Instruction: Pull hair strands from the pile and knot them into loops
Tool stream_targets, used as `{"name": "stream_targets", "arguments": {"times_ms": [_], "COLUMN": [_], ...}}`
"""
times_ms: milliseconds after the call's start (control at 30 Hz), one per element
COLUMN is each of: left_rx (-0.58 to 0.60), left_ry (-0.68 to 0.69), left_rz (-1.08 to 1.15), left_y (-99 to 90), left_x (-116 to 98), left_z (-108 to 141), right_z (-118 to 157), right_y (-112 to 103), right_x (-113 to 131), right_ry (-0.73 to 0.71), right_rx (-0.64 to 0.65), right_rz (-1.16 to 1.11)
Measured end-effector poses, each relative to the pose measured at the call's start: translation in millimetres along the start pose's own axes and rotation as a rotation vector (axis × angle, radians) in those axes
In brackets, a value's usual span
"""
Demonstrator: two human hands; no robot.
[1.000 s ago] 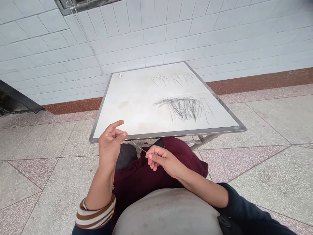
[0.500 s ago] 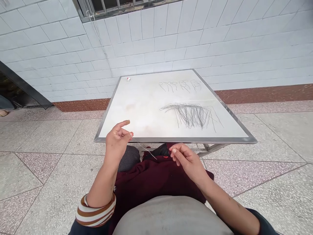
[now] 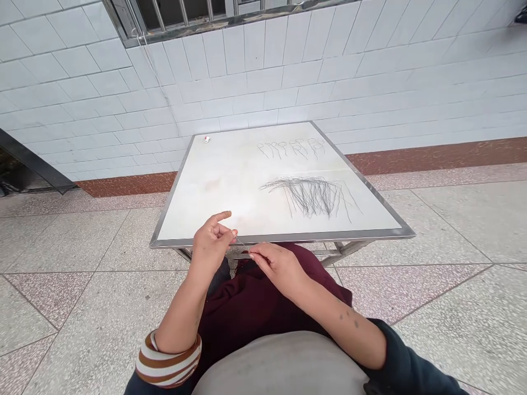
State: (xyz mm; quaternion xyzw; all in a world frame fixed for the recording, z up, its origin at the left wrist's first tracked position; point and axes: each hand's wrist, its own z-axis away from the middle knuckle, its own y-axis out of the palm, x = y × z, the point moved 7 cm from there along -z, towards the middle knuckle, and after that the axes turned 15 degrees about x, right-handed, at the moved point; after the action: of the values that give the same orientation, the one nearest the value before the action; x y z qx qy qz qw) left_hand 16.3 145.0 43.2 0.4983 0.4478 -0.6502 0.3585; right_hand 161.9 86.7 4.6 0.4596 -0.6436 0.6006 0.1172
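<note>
My left hand (image 3: pixel 211 247) is at the table's front edge, thumb and fingers pinching one end of a thin wire (image 3: pixel 242 243), with the index finger stretched out. My right hand (image 3: pixel 284 269) pinches the same wire lower down, above my lap. Only a short length shows between the two hands. On the white table (image 3: pixel 230 164), ahead and to the right, a loose heap of thin dark wires (image 3: pixel 310 195) lies spread out. Behind it is a row of several wires bent into loops with tails (image 3: pixel 290 147).
A small white-and-red object (image 3: pixel 207 140) sits in the table's far left corner. The table has a metal rim (image 3: pixel 280 237) and stands against a tiled wall (image 3: pixel 263 99) below a barred window (image 3: pixel 197 13). Dark red cloth (image 3: pixel 263 312) covers my lap.
My right hand has moved left and taken hold of the wire's free end. My left hand has shifted slightly right, still pinching the wire.
</note>
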Motion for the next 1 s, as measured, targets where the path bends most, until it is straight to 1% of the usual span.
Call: {"name": "stream_targets", "arguments": {"times_ms": [67, 167, 300, 367, 433, 500, 533, 567, 667, 733, 800, 867, 1000], "left_rx": [0.046, 0.099, 0.047, 0.014, -0.011, -0.016, 0.007, 0.032, 0.163, 0.225, 0.246, 0.237, 0.221], "left_ry": [-0.021, -0.039, -0.059, -0.081, -0.099, -0.100, -0.095, -0.092, -0.092, -0.095, -0.095, -0.096, -0.107], "left_rz": [0.016, 0.052, 0.072, 0.072, 0.074, 0.077, 0.082, 0.087, 0.105, 0.112, 0.114, 0.111, 0.101], "left_y": [1.9, 3.0, -8.9, -16.1, -18.9, -12.9, -4.8, 5.2, 41.8, 58.3, 62.8, 58.3, 47.6], "left_x": [6, 14, 29, 41, 56, 70, 77, 84, 104, 113, 118, 120, 122], "left_z": [-8, -18, -25, -27, -29, -29, -27, -25, -16, -10, -7, -8, -11], "right_z": [2, 3, 0, -4, -13, -25, -32, -39, -56, -63, -66, -67, -68], "right_y": [-2, -8, -16, -20, -26, -35, -40, -44, -57, -63, -68, -70, -75], "right_x": [-8, -23, -53, -73, -93, -114, -125, -136, -166, -182, -193, -199, -203], "right_ry": [0.023, 0.103, 0.270, 0.366, 0.435, 0.472, 0.489, 0.512, 0.591, 0.647, 0.695, 0.730, 0.780], "right_rx": [-0.009, -0.040, -0.084, -0.101, -0.123, -0.146, -0.151, -0.153, -0.147, -0.130, -0.106, -0.081, -0.063], "right_rz": [0.009, 0.004, -0.087, -0.142, -0.160, -0.147, -0.136, -0.125, -0.089, -0.069, -0.051, -0.033, 0.001]}}
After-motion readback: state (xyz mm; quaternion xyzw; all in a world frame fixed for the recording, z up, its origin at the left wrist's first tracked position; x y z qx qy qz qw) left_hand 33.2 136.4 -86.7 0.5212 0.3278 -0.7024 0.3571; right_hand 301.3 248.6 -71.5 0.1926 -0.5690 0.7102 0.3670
